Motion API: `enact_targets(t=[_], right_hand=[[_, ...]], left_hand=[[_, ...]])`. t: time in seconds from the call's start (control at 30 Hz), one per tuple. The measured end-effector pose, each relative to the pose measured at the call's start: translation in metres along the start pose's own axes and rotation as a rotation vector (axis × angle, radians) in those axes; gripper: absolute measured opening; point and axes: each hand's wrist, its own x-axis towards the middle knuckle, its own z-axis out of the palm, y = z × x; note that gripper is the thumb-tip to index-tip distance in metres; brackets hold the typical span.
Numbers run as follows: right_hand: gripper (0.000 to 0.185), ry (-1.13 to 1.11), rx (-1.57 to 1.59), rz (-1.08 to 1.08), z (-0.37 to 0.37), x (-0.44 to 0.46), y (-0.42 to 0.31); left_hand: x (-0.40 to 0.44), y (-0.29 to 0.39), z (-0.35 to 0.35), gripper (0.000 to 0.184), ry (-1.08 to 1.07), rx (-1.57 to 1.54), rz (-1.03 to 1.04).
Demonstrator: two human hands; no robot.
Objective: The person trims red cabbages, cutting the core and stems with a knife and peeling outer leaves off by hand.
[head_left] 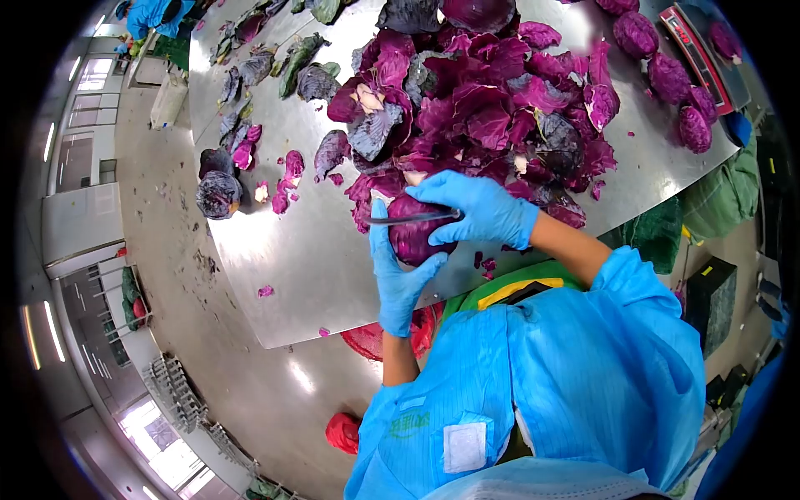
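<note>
A trimmed red cabbage head (421,239) sits between my two gloved hands at the near side of the metal table. My left hand (398,271) cups its left and lower side, thumb and fingers wrapped around it. In my right hand (483,208) is a knife (408,219), its thin dark blade lying across the top of the cabbage. The right fingers reach over the head's far side; the knife's handle is hidden in the glove. Just beyond rises a large heap of loose purple cabbage leaves (492,108).
Several peeled red cabbages (669,79) line the right side beside a red-edged scale (698,62). An untrimmed cabbage (219,195) lies at the left edge, near dark outer leaves (300,62). Red netting (367,340) shows below the table; a person in blue (158,15) is far left.
</note>
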Motion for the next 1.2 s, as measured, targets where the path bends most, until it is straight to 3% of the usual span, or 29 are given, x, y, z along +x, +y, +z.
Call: enact_targets(t=[0.07, 0.17, 0.27, 0.53, 0.67, 0.73, 0.8, 0.87, 1.03, 1.07, 1.13, 1.2], right_hand=[[0.073, 0.023, -0.071, 0.071, 0.003, 0.001, 0.0], [0.073, -0.058, -0.141, 0.167, -0.017, 0.003, -0.012], [0.074, -0.149, -0.294, 0.212, -0.028, 0.006, -0.013], [0.058, -0.19, -0.044, 0.151, -0.042, 0.007, -0.01], [0.043, -0.068, 0.092, 0.052, -0.041, 0.008, -0.011], [0.041, -0.105, 0.134, 0.058, -0.042, 0.011, -0.01], [0.04, -0.157, 0.19, 0.196, -0.05, 0.012, -0.009], [0.038, -0.195, 0.247, 0.345, -0.061, 0.016, 0.004], [0.038, -0.314, 0.169, 0.385, -0.07, 0.029, 0.0], [0.037, -0.31, 0.16, 0.312, -0.067, 0.03, 0.002], [0.035, -0.321, -0.11, -0.083, -0.064, 0.033, 0.001], [0.033, -0.277, -0.166, -0.118, -0.06, 0.029, -0.004]], left_hand=[[0.002, 0.004, 0.021, 0.123, 0.133, -0.4, -0.131], [0.003, -0.009, 0.038, 0.121, 0.288, -0.315, -0.079], [0.004, -0.001, 0.046, 0.119, 0.244, -0.07, -0.086], [0.012, -0.003, 0.036, 0.117, 0.098, 0.149, -0.035], [0.022, 0.015, 0.045, 0.121, 0.166, 0.14, -0.035], [0.027, 0.018, 0.051, 0.124, 0.195, 0.117, -0.154], [0.024, 0.011, 0.063, 0.122, 0.357, 0.183, 0.012], [0.02, 0.004, 0.073, 0.12, 0.411, 0.165, 0.05], [0.016, 0.004, 0.081, 0.116, 0.58, 0.1, 0.01], [0.014, 0.005, 0.082, 0.115, 0.569, 0.124, -0.027], [0.012, 0.005, 0.078, 0.113, 0.529, 0.139, -0.037], [0.008, 0.02, 0.067, 0.109, 0.46, 0.08, -0.151]])
